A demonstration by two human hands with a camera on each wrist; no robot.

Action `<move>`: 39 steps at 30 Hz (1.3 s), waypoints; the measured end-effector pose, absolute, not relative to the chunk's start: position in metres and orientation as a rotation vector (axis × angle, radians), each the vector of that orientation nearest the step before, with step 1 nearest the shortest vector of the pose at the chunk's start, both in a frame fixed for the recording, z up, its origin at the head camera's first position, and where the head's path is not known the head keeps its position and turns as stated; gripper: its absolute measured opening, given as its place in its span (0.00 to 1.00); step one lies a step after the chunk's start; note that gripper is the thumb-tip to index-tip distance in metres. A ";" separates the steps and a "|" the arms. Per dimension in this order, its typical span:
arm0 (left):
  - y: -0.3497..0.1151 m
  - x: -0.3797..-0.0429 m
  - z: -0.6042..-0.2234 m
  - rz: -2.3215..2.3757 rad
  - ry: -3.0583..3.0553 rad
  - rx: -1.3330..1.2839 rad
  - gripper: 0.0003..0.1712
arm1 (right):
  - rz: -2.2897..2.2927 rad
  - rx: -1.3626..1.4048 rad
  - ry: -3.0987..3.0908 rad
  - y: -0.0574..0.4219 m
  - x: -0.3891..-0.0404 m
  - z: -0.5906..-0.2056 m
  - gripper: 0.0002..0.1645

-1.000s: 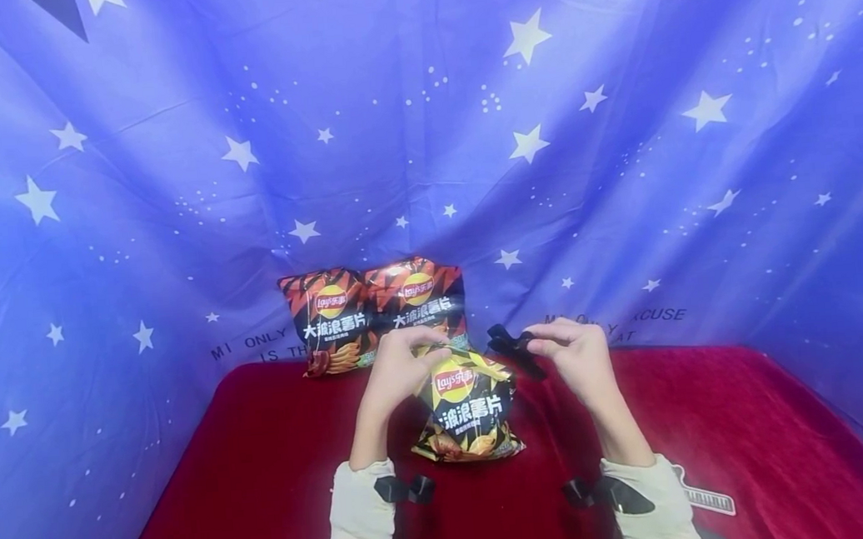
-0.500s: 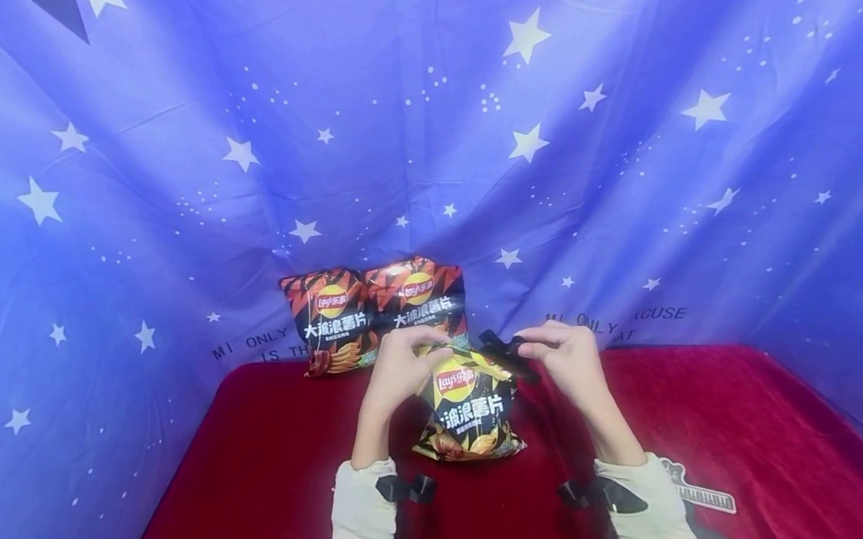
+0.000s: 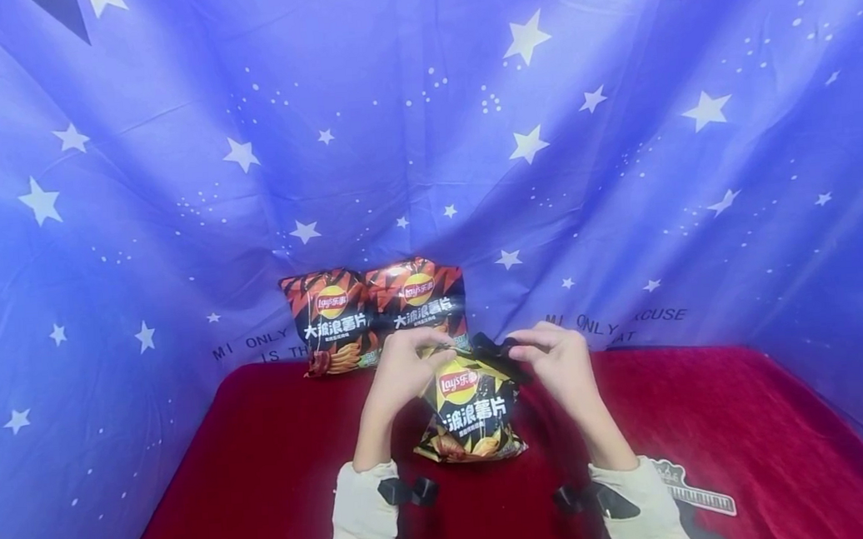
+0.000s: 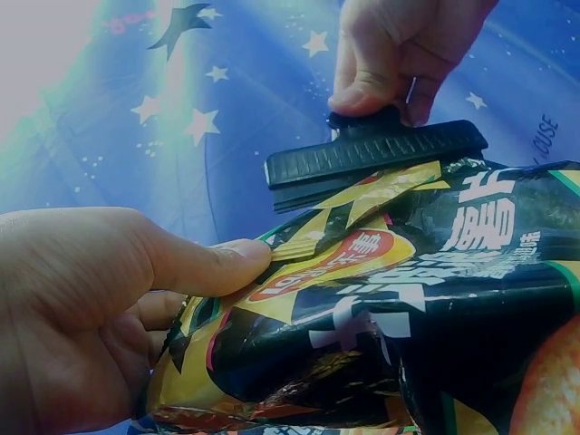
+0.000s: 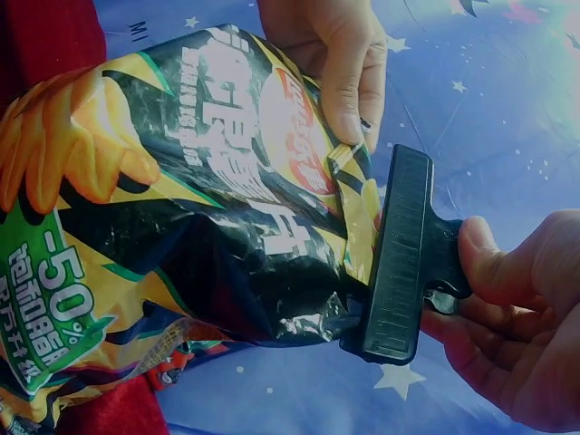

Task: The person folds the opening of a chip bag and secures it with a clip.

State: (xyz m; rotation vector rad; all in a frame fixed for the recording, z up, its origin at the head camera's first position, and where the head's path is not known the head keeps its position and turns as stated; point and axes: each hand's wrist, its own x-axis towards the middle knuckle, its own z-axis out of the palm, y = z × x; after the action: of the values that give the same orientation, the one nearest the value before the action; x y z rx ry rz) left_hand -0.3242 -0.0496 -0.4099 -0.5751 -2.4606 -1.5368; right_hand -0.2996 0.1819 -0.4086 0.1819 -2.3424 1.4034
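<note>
Bkgd: blue star-print cloth (image 3: 407, 137), red tabletop (image 3: 266, 481). Head view: we see yellow-black chip bag (image 3: 475, 421) at 6 o'clock; two red-black bags (image 3: 333, 322) behind, at its 11. L wrist: L hand (image 4: 82, 308) at 9, pinching bag's top. R wrist: R hand (image 5: 553, 317) at 4 pinches black clip (image 5: 399, 263) at bag's top edge; bite unclear.

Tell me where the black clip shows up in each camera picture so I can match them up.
Head: black clip, right of and below center.
Left wrist: black clip, above and right of center, under the right hand.
Right wrist: black clip, right of center, long side near vertical.
Landmark in all three: the yellow-and-black chip bag right by it.
</note>
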 end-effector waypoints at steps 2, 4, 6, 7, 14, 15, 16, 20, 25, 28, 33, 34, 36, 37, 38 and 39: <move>-0.049 -0.324 -0.409 -1.531 -2.457 -0.582 0.08 | 1.365 0.202 -2.335 0.180 -0.298 -0.408 0.14; -0.049 -0.324 -0.409 -1.530 -2.455 -0.583 0.08 | 1.334 0.225 -2.322 0.178 -0.297 -0.408 0.14; -0.049 -0.324 -0.409 -1.523 -2.454 -0.582 0.07 | 1.302 0.243 -2.311 0.176 -0.296 -0.408 0.14; -0.049 -0.324 -0.409 -1.523 -2.453 -0.583 0.07 | 1.291 0.252 -2.306 0.175 -0.296 -0.408 0.14; -0.049 -0.324 -0.410 -1.514 -2.453 -0.591 0.08 | 1.264 0.282 -2.291 0.172 -0.295 -0.409 0.14; -0.049 -0.324 -0.410 -1.513 -2.454 -0.593 0.08 | 1.260 0.285 -2.290 0.172 -0.295 -0.409 0.14; -0.049 -0.324 -0.410 -1.510 -2.455 -0.594 0.08 | 1.259 0.288 -2.290 0.172 -0.295 -0.409 0.14; -0.049 -0.324 -0.410 -1.506 -2.458 -0.599 0.08 | 1.253 0.297 -2.300 0.171 -0.294 -0.409 0.14; -0.049 -0.323 -0.409 -1.511 -2.457 -0.591 0.07 | 1.242 0.308 -2.320 0.169 -0.294 -0.410 0.14; -0.048 -0.323 -0.408 -1.511 -2.462 -0.588 0.07 | 1.243 0.311 -2.329 0.169 -0.294 -0.410 0.14; -0.048 -0.322 -0.408 -1.502 -2.473 -0.581 0.07 | 1.243 0.325 -2.340 0.169 -0.295 -0.411 0.15; -0.048 -0.322 -0.408 -1.501 -2.475 -0.580 0.07 | 1.245 0.331 -2.342 0.169 -0.295 -0.410 0.15; -0.048 -0.322 -0.407 -1.501 -2.476 -0.578 0.08 | 1.244 0.335 -2.357 0.170 -0.295 -0.410 0.15; -0.048 -0.322 -0.407 -1.502 -2.477 -0.577 0.08 | 1.241 0.338 -2.365 0.170 -0.295 -0.410 0.15; -0.048 -0.322 -0.407 -1.502 -2.477 -0.576 0.08 | 1.239 0.339 -2.374 0.170 -0.295 -0.409 0.16; -0.048 -0.322 -0.407 -1.502 -2.476 -0.576 0.08 | 1.243 0.338 -2.383 0.170 -0.295 -0.409 0.16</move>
State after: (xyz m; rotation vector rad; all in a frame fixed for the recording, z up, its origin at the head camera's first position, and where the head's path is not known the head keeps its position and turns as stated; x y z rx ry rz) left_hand -0.3223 -0.0477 -0.4074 -0.5765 -2.4760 -1.5019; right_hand -0.2949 0.1699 -0.4090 0.3378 -2.3831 1.2435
